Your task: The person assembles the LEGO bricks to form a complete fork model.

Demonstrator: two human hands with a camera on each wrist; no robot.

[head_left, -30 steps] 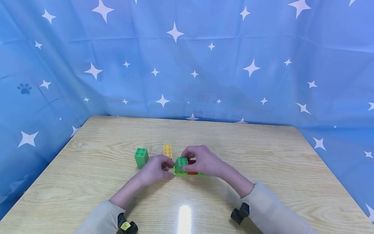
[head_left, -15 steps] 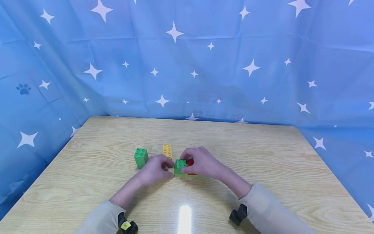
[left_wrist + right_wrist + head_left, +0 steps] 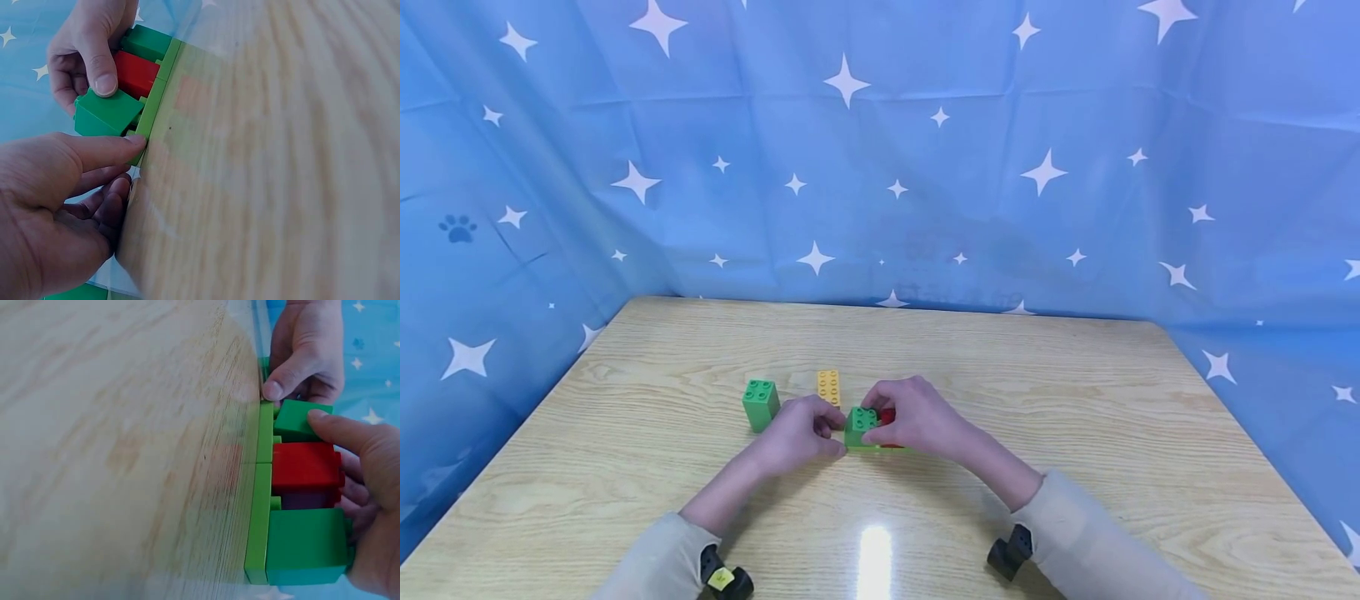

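Head view showed me the right hand point(image 3: 917, 417) pinching a green block point(image 3: 859, 427) between thumb and fingers, at the left end of 2 lime plates point(image 3: 258, 525) laid end to end. From the left wrist I saw that block tilted against the plates — its neighbour, a red block point(image 3: 306, 464), sat square beside it. Another green block point(image 3: 306, 547) stood at the opposite end. I had the left hand point(image 3: 797, 435) grasping the plates' left tip with its thumb and fingers. Just beyond its knuckles on the tabletop point(image 3: 1075, 400) were a tall green block point(image 3: 760, 406) and a yellow plate point(image 3: 828, 386).
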